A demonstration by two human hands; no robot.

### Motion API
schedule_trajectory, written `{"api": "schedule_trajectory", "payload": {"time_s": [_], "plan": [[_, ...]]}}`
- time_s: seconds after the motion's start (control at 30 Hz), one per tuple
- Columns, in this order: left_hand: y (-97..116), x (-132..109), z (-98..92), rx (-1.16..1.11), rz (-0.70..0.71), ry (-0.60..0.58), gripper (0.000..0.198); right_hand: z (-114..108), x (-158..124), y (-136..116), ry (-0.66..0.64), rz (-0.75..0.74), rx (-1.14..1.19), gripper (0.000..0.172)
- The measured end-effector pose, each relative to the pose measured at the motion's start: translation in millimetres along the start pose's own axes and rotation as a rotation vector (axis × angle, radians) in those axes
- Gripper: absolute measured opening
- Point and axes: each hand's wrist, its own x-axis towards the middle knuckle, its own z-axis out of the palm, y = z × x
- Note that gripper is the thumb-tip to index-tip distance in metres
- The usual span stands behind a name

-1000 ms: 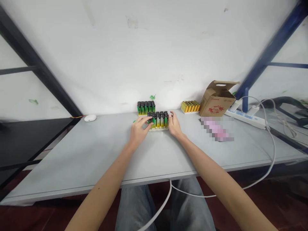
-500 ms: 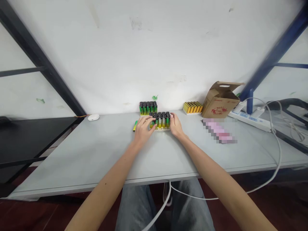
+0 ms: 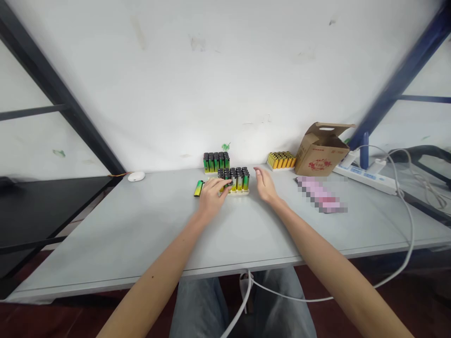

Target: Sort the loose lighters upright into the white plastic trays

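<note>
Several upright green-yellow batteries with black tops (image 3: 240, 181) stand in a cream tray (image 3: 241, 192) at the middle of the table. My left hand (image 3: 212, 195) is at the tray's front left corner, thumb and fingers closed on a battery with a black top (image 3: 229, 184). To the right of the tray, a small gap away, my right hand (image 3: 265, 184) is open and holds nothing. A loose green-yellow battery (image 3: 198, 188) lies just left of my left hand, which may hide part of what is beside it.
Behind, by the wall, stand another group of green batteries (image 3: 216, 162) and a tray of yellow ones (image 3: 282, 160). Rightward are an open cardboard box (image 3: 319, 152), a blurred pink object (image 3: 322, 195) and a power strip (image 3: 369, 177) with cables. A white case (image 3: 136, 176) lies at left.
My right hand has moved off the tray's right side, to the right. My left hand stays at the front left corner. The view has shifted slightly.
</note>
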Motion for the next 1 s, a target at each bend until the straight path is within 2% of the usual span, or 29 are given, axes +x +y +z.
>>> {"api": "schedule_trajectory", "payload": {"time_s": [0.1, 0.23, 0.33, 0.43, 0.63, 0.73, 0.83, 0.93, 1.0], "plan": [[1, -1, 1.9, -0.025, -0.002, 0.025, 0.019, -14, 0, 16, -0.090, 0.045, -0.109, 0.057], [-1, 0, 2.2, -0.028, -0.019, 0.043, 0.020, -15, -1, 24, -0.216, 0.036, -0.272, 0.048], [-2, 0, 0.9, -0.025, -0.049, 0.020, 0.023, -10, -3, 23, -0.233, 0.000, -0.344, 0.042], [-2, -1, -1.2, 0.004, -0.061, -0.006, 0.028, -8, -3, 23, -0.232, 0.002, -0.342, 0.043], [4, -2, -4.8, 0.207, -0.041, -0.066, 0.038, -10, -1, 25, -0.244, -0.007, -0.374, 0.044], [3, 0, -7.9, 0.213, -0.020, -0.108, 0.041, -10, -1, 25, -0.259, 0.003, -0.383, 0.046], [-13, 3, -15.5, 0.202, -0.093, -0.079, 0.044, -10, -1, 23, -0.257, 0.009, -0.378, 0.046], [-42, 1, -24.3, 0.296, -0.294, -0.004, 0.033, -11, -1, 22, -0.258, 0.005, -0.377, 0.046], [-61, -3, -27.2, 0.362, -0.401, -0.006, 0.024, -11, -1, 22, -0.264, 0.003, -0.383, 0.045]]}}
